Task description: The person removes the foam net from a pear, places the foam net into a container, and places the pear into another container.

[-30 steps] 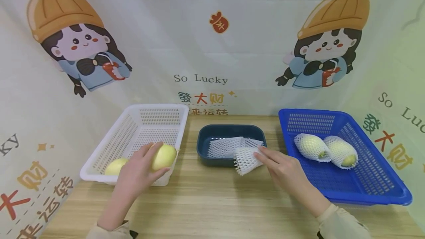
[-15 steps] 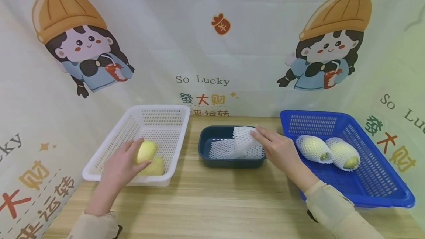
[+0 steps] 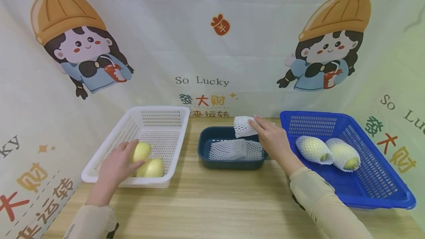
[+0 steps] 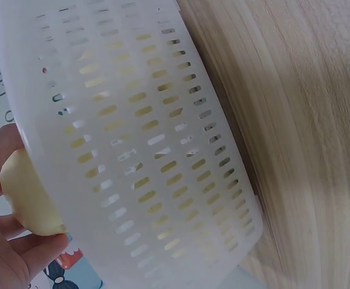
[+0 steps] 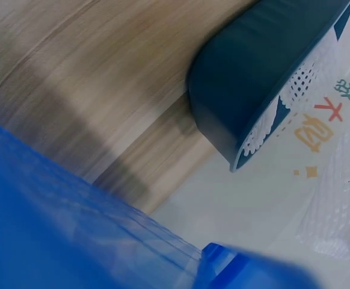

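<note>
My left hand grips a yellow pear inside the near-left part of the white basket. Beside it lies another pear. In the left wrist view, fingers curl round the held pear behind the basket's slotted wall. My right hand pinches a white foam net sleeve above the back of the dark teal tray. More foam net sleeves lie flat in that tray. The right wrist view shows the raised sleeve at its right edge.
At the right stands a blue basket with two net-wrapped pears in it. All containers sit on a wooden table. A printed curtain hangs behind.
My left hand has moved left and lower into the white basket with the pear. My right hand has carried the foam net sleeve from the tray's front side up over its back.
</note>
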Demonstrator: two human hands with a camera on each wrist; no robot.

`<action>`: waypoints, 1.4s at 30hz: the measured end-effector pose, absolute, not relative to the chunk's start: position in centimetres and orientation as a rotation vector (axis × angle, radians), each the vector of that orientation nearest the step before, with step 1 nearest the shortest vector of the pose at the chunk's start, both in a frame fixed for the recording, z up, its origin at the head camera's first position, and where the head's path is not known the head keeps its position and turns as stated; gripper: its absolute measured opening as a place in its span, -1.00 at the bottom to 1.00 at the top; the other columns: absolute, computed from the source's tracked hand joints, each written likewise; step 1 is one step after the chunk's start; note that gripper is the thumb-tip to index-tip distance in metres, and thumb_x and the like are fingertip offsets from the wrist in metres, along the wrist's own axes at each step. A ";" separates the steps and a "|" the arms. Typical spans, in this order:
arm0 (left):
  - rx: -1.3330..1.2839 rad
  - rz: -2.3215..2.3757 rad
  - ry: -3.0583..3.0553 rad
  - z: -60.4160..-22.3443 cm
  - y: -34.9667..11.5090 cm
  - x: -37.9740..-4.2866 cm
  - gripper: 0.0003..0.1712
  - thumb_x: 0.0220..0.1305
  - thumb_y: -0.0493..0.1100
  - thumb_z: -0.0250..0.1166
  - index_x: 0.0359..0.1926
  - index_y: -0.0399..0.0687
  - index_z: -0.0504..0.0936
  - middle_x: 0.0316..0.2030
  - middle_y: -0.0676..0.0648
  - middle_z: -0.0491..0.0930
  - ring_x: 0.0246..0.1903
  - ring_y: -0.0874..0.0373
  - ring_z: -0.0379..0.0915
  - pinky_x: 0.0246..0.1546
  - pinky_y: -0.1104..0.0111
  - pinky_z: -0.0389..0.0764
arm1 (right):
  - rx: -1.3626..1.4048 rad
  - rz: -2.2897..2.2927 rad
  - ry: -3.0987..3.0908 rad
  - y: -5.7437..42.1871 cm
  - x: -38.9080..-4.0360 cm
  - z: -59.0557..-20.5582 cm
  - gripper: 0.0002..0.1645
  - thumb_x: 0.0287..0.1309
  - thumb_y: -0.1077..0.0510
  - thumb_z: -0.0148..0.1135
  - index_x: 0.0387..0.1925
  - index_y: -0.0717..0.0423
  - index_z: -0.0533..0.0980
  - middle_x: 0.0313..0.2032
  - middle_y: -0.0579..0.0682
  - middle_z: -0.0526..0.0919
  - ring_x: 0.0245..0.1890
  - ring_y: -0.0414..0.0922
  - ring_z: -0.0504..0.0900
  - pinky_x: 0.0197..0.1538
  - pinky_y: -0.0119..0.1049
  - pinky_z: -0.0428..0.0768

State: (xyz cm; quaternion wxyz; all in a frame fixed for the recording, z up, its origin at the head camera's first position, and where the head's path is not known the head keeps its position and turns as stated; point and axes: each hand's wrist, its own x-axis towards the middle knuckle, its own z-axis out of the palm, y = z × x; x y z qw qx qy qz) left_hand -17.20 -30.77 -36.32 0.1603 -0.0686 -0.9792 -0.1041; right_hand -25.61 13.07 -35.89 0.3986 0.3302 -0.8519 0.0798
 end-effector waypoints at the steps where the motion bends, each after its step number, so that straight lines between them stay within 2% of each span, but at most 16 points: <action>1: -0.193 -0.294 -2.803 -36.4 -30.8 -17.3 -0.20 -0.04 0.04 0.32 0.17 -0.23 0.24 -0.04 -0.44 0.31 -0.17 -0.37 0.31 -0.36 -0.11 0.42 | 0.827 0.195 -2.162 13.0 -25.8 -35.9 -0.43 -0.15 0.39 0.25 0.02 0.10 0.45 -0.02 0.12 0.49 -0.21 0.05 0.55 -0.33 -0.16 0.56; 6: -0.190 -0.283 -2.832 -36.6 -31.1 -17.9 -0.19 -0.05 0.03 0.33 0.16 -0.24 0.23 -0.05 -0.45 0.31 -0.15 -0.37 0.29 -0.34 -0.13 0.40 | 0.833 0.166 -2.106 12.5 -26.7 -36.0 -0.45 -0.17 0.41 0.23 -0.02 0.11 0.48 -0.03 0.13 0.50 -0.13 0.04 0.52 -0.40 -0.16 0.57; 10: -0.184 -0.267 -2.862 -36.9 -31.3 -18.2 -0.19 -0.06 0.01 0.34 0.16 -0.25 0.24 -0.04 -0.46 0.30 -0.14 -0.38 0.28 -0.31 -0.14 0.39 | 0.850 0.117 -2.046 12.1 -27.3 -36.4 -0.46 -0.19 0.44 0.21 -0.04 0.10 0.50 -0.05 0.13 0.51 -0.06 0.02 0.49 -0.55 -0.23 0.54; 13: -0.187 -0.263 -2.874 -37.0 -31.3 -18.4 -0.20 -0.07 0.01 0.34 0.16 -0.25 0.24 -0.05 -0.46 0.31 -0.15 -0.38 0.28 -0.31 -0.14 0.39 | 0.855 0.096 -2.023 11.9 -27.7 -36.9 -0.46 -0.20 0.46 0.19 -0.06 0.09 0.52 -0.07 0.13 0.53 -0.07 0.02 0.50 -0.56 -0.21 0.55; 17: -0.189 -0.266 -2.875 -37.1 -31.2 -18.5 -0.21 -0.06 -0.01 0.34 0.15 -0.26 0.25 -0.07 -0.46 0.32 -0.16 -0.38 0.29 -0.31 -0.13 0.39 | 0.844 0.098 -2.016 11.8 -27.9 -37.6 -0.45 -0.22 0.48 0.16 -0.08 0.09 0.53 -0.08 0.13 0.54 -0.10 0.03 0.51 -0.45 -0.11 0.57; 20: -0.187 -0.263 -2.886 -37.1 -31.2 -18.8 -0.21 -0.05 -0.02 0.33 0.15 -0.27 0.24 -0.07 -0.46 0.32 -0.16 -0.39 0.29 -0.28 -0.13 0.37 | 0.839 0.115 -2.005 11.7 -28.2 -38.1 -0.46 -0.21 0.49 0.13 -0.09 0.10 0.54 -0.09 0.14 0.54 -0.12 0.04 0.52 -0.44 -0.08 0.57; 29: -0.210 -0.274 -2.910 -37.8 -31.5 -20.3 -0.20 -0.05 -0.06 0.33 0.16 -0.30 0.22 -0.02 -0.49 0.27 -0.10 -0.40 0.23 -0.21 -0.17 0.32 | 0.811 0.087 -2.088 11.3 -28.7 -38.5 -0.46 -0.15 0.47 0.16 -0.04 0.08 0.51 -0.05 0.12 0.52 -0.06 0.02 0.48 -0.28 -0.11 0.56; 36: -0.209 -0.305 -2.986 -38.0 -31.3 -21.2 -0.19 -0.02 -0.05 0.32 0.19 -0.33 0.19 -0.01 -0.51 0.25 -0.08 -0.41 0.21 -0.17 -0.17 0.31 | 0.852 0.121 -1.966 10.6 -29.4 -39.1 -0.50 -0.24 0.50 0.15 -0.15 0.15 0.56 -0.14 0.19 0.56 -0.14 0.08 0.52 -0.34 -0.09 0.56; 42: -0.198 -0.294 -3.016 -38.2 -31.1 -22.0 -0.18 0.01 0.00 0.29 0.19 -0.33 0.17 -0.04 -0.51 0.27 -0.13 -0.40 0.27 -0.18 -0.14 0.33 | 0.851 0.127 -1.993 10.2 -29.6 -39.7 -0.49 -0.26 0.51 0.15 -0.16 0.14 0.56 -0.13 0.18 0.55 -0.12 0.07 0.51 -0.32 -0.11 0.56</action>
